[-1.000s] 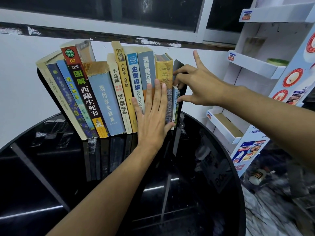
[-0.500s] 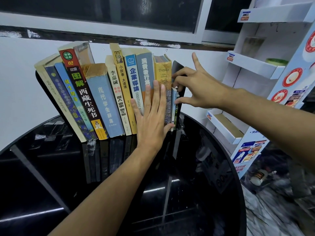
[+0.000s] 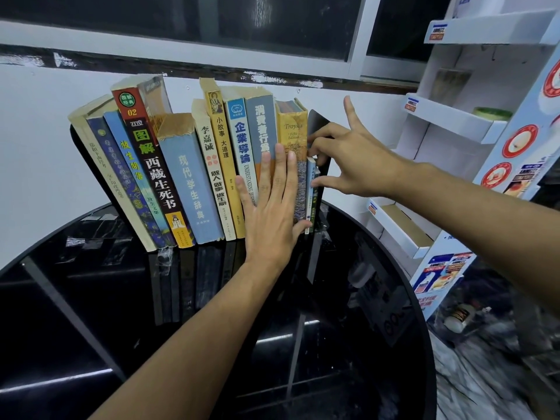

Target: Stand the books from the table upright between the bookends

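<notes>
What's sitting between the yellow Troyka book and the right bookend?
In the head view, two thin short books stand between the Troyka book and the black right bookend. The right hand pinches at their tops.

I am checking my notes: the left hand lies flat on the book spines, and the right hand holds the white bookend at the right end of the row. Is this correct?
Not quite: the head view shows a black bookend, not white. The left hand does lie flat on the book spines, and the right hand is at that bookend.

Leaning books (image 3: 194, 174) between black bookends (image 3: 316, 128)
</notes>
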